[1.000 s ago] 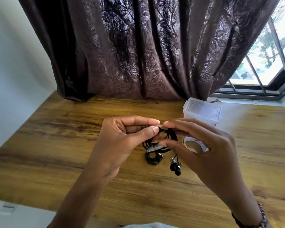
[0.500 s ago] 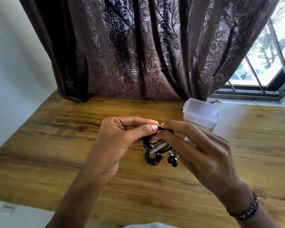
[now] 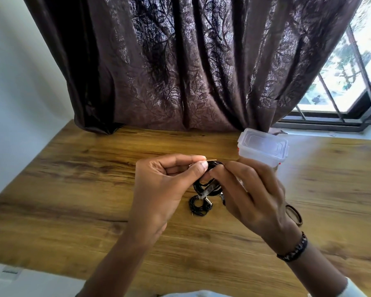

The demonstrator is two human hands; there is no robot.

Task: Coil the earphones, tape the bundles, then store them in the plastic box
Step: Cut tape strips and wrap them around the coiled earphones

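Change: since a second ago our right hand (image 3: 253, 200) has been sliding in front of the tape roll, hiding it; the dangling earbuds are now hidden too.
Left hand (image 3: 165, 189): we are pinching the top of the coiled earphones (image 3: 206, 187) between thumb and forefinger.
Right hand: we are pinching the same coil, held above the wooden table (image 3: 73, 189).
Second bundle (image 3: 198, 205): lying on the table just below.
Plastic box (image 3: 263, 147): standing lidded beyond our right hand; we cannot tell its contents.
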